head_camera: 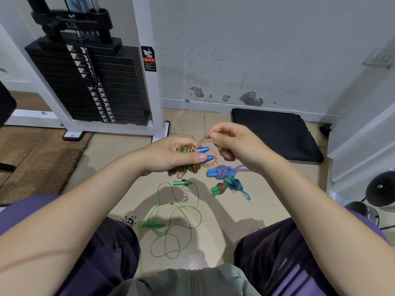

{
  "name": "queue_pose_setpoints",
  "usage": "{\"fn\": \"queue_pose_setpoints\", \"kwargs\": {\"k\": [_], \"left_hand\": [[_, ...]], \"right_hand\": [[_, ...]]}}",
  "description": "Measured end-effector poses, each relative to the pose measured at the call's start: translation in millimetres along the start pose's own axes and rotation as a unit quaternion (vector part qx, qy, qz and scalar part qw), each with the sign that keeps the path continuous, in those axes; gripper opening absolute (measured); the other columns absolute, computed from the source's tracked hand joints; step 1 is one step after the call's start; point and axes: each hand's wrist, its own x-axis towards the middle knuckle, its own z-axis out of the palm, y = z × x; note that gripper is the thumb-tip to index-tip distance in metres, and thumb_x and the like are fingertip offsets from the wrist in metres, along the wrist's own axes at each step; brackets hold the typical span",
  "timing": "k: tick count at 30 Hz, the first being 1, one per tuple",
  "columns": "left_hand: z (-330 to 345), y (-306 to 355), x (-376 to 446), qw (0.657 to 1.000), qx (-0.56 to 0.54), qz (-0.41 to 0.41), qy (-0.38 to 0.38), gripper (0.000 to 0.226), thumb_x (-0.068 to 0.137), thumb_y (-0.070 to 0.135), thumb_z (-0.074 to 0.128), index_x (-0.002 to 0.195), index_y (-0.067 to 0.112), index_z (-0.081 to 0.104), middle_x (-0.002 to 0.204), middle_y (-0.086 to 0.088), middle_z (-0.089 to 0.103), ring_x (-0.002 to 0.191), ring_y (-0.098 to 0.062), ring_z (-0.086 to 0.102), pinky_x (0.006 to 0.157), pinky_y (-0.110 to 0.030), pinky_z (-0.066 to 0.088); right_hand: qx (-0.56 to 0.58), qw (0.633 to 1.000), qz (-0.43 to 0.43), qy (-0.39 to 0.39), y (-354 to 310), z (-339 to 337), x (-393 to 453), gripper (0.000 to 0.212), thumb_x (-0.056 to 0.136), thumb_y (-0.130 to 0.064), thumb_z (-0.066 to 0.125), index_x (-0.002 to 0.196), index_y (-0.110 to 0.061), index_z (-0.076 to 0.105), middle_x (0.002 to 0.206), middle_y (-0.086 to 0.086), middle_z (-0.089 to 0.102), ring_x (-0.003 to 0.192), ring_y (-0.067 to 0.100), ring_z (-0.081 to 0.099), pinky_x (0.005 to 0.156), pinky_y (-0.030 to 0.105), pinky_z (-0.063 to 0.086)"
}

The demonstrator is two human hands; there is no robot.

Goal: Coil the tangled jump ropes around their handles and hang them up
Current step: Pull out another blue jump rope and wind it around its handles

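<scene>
My left hand (171,155) grips a pair of blue handles (204,153) with an orange-green translucent rope coiled round them. My right hand (229,139) pinches the last orange loop of that rope (210,165) just right of the handle ends. On the floor below lies a loose green jump rope (177,214) with green handles, uncoiled in wide loops. Right of it sit a coiled purple-white rope on blue handles (221,171) and a coiled bundle on green handles (222,187) with a blue loop sticking out.
A white weight machine with a black plate stack (92,82) stands at the back left. A black foam pad (275,135) lies against the wall on the right. Dumbbells (380,191) sit at the far right. My knees frame the floor area.
</scene>
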Motion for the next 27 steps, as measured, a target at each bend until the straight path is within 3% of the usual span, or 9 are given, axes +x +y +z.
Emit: {"fn": "queue_pose_setpoints", "kwargs": {"k": [4,7,9,14,18,24,27], "left_hand": [[-1.1,0.3,1.9,0.999,0.021,0.003,0.04,0.019,0.094,0.038,0.061,0.086,0.022,0.066,0.079,-0.014,0.067,0.05,-0.019,0.052,0.044,-0.023,0.037],[-2.5,-2.0,4.3,0.996,0.056,-0.001,0.063,0.036,0.096,0.043,0.056,0.092,0.009,0.065,0.086,-0.023,0.069,0.049,-0.02,0.052,0.043,-0.023,0.037],[-2.8,-4.4,5.6,0.994,0.083,-0.008,0.071,0.043,0.096,0.047,0.053,0.093,0.005,0.064,0.082,-0.023,0.068,0.049,-0.02,0.052,0.044,-0.023,0.038],[-0.5,-5.5,5.4,0.986,0.142,-0.012,0.081,0.046,0.097,0.048,0.049,0.085,0.006,0.063,0.057,0.004,0.058,0.048,-0.02,0.054,0.044,-0.023,0.039],[-0.8,-4.2,4.7,0.984,0.151,-0.007,0.098,0.046,0.098,0.048,0.047,0.089,0.007,0.065,0.064,-0.007,0.06,0.047,-0.019,0.055,0.045,-0.023,0.039],[-5.1,-4.6,4.6,0.983,0.14,-0.004,0.121,0.032,0.099,0.044,0.051,0.089,0.019,0.07,0.066,-0.001,0.061,0.051,-0.018,0.057,0.048,-0.024,0.04],[-5.3,-3.9,4.6,0.982,0.141,0.0,0.122,0.029,0.098,0.042,0.053,0.089,0.021,0.071,0.067,0.002,0.061,0.052,-0.018,0.056,0.044,-0.017,0.039]], "right_hand": [[0.001,1.0,0.001,-0.017,-2.9,-2.9,-1.7,0.029,0.099,-0.032,0.052,0.102,-0.007,0.064,0.071,0.004,0.054,0.052,0.016,0.047,0.047,0.024,0.037],[-0.005,0.999,0.002,-0.037,-6.6,-4.9,-4.4,0.056,0.083,-0.051,0.059,0.11,-0.003,0.064,0.077,0.004,0.059,0.056,0.017,0.052,0.051,0.027,0.041],[-0.006,0.999,0.005,-0.043,-7.7,-5.4,-4.6,0.062,0.079,-0.054,0.058,0.113,-0.002,0.064,0.078,0.002,0.06,0.056,0.017,0.053,0.051,0.026,0.041],[-0.036,0.999,0.012,-0.032,-6.3,-3.9,-4.4,0.044,0.096,-0.045,0.053,0.108,-0.006,0.067,0.078,0.003,0.061,0.057,0.018,0.053,0.05,0.025,0.041],[-0.072,0.997,0.006,-0.036,-7.6,-5.7,-6.4,0.029,0.095,-0.03,0.061,0.102,-0.002,0.068,0.074,0.006,0.063,0.05,0.016,0.05,0.047,0.023,0.039],[-0.076,0.991,0.059,-0.094,-6.6,-10.1,-7.4,0.029,0.091,-0.022,0.066,0.098,0.006,0.067,0.073,0.006,0.066,0.063,0.014,0.059,0.063,0.028,0.049],[-0.084,0.99,0.065,-0.091,-5.9,-12.4,-6.0,0.029,0.086,-0.02,0.072,0.098,0.005,0.069,0.078,0.013,0.055,0.061,0.011,0.048,0.056,0.024,0.042]]}}
